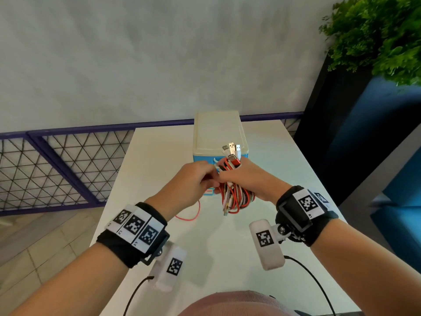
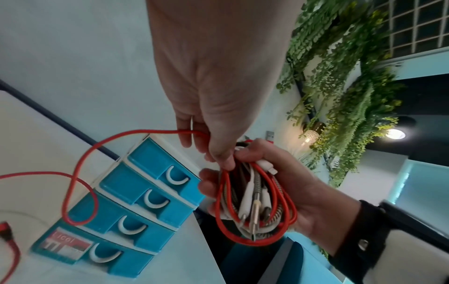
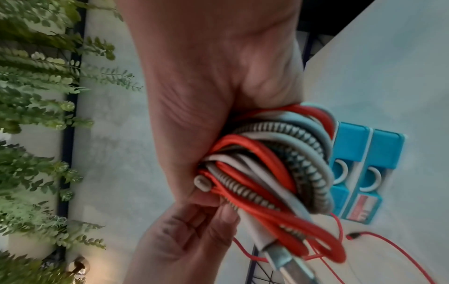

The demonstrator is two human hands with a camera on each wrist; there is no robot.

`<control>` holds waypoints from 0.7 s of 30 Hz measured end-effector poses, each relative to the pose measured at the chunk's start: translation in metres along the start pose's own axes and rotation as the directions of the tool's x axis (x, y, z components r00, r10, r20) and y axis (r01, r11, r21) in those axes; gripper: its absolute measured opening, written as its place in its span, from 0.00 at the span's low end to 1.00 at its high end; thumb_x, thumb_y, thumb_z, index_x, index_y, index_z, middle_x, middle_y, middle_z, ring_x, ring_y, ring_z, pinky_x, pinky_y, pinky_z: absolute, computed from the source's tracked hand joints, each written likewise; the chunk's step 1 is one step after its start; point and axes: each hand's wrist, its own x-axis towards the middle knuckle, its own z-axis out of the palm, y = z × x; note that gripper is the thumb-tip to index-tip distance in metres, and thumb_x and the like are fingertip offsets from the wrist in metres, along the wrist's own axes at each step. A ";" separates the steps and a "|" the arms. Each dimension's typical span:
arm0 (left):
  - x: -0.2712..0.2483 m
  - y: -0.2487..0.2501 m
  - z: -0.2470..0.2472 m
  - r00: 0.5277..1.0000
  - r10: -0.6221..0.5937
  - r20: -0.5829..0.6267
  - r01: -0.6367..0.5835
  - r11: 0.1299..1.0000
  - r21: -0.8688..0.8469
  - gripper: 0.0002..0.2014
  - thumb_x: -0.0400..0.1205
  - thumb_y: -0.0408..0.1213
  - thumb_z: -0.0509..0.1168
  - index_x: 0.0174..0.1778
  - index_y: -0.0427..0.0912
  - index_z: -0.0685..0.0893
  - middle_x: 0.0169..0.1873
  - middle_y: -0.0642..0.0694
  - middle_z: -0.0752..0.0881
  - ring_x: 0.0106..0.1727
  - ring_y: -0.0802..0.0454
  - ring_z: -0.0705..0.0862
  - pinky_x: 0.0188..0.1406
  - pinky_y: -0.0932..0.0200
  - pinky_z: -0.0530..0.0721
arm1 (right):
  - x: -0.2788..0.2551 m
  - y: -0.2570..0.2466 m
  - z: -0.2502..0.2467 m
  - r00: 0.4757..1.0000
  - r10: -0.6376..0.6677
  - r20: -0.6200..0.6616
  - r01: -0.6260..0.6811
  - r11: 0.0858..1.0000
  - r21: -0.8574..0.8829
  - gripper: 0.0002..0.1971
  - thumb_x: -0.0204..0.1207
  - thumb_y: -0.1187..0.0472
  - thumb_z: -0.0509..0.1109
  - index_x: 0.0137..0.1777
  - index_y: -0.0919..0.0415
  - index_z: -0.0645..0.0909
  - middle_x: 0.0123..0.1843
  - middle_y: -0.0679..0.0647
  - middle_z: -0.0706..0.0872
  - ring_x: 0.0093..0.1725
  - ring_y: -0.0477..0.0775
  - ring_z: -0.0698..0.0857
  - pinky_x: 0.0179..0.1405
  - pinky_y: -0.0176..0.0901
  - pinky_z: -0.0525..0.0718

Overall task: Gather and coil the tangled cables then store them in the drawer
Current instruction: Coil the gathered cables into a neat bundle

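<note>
The right hand (image 1: 247,179) grips a coiled bundle of cables (image 2: 257,203), red, white and braided loops with plugs sticking out, above the desk (image 1: 159,156) before the blue drawer unit (image 2: 136,201). The left hand (image 1: 191,183) fingers pinch a loose red strand (image 2: 97,146).

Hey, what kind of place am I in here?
Probably an indoor lounge or office nook, not a workshop: a plain white table against a grey wall, a small blue plastic drawer unit on it, and trailing green plants beside a dark blue partition.
</note>
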 end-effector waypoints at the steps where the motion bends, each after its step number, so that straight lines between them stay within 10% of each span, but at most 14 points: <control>1: -0.001 0.002 0.000 1.000 0.006 -0.021 -0.007 1.000 -0.027 0.06 0.77 0.31 0.70 0.39 0.46 0.82 0.32 0.61 0.77 0.35 0.64 0.77 0.37 0.76 0.71 | 0.000 0.001 0.001 1.000 0.012 0.024 -0.013 0.998 0.063 0.14 0.71 0.67 0.71 0.54 0.75 0.80 0.41 0.66 0.89 0.43 0.60 0.92 0.50 0.50 0.90; 8: -0.004 -0.003 0.000 0.986 -0.137 -0.096 0.107 0.959 -0.264 0.10 0.75 0.33 0.73 0.44 0.43 0.77 0.35 0.53 0.83 0.31 0.63 0.78 0.32 0.70 0.74 | -0.006 0.006 0.007 0.982 0.001 0.187 -0.053 0.962 0.269 0.03 0.76 0.70 0.67 0.46 0.66 0.83 0.37 0.62 0.87 0.39 0.59 0.90 0.49 0.56 0.87; 13: 0.000 -0.025 -0.012 0.940 -0.267 0.211 0.322 0.898 -0.299 0.17 0.84 0.50 0.61 0.32 0.47 0.83 0.23 0.51 0.72 0.26 0.53 0.67 0.25 0.61 0.67 | -0.004 0.010 -0.007 0.991 0.047 0.128 -0.081 0.958 0.277 0.12 0.70 0.71 0.69 0.53 0.60 0.79 0.32 0.62 0.84 0.33 0.58 0.85 0.44 0.53 0.84; 17: -0.012 -0.040 -0.023 0.832 -0.387 0.398 0.554 0.624 -0.551 0.17 0.87 0.45 0.55 0.36 0.42 0.79 0.24 0.52 0.66 0.26 0.54 0.63 0.26 0.64 0.65 | -0.004 0.016 -0.027 0.996 0.083 -0.037 -0.069 0.958 0.280 0.06 0.67 0.69 0.70 0.43 0.61 0.77 0.30 0.60 0.84 0.36 0.62 0.81 0.43 0.54 0.83; 21: -0.012 -0.025 -0.017 0.777 -0.399 0.487 0.626 0.410 -0.664 0.11 0.86 0.37 0.58 0.42 0.41 0.83 0.28 0.50 0.80 0.30 0.56 0.79 0.38 0.62 0.81 | -0.001 0.016 -0.023 0.991 0.056 -0.124 -0.023 0.966 0.258 0.06 0.75 0.70 0.68 0.39 0.60 0.77 0.31 0.60 0.84 0.29 0.54 0.85 0.32 0.43 0.87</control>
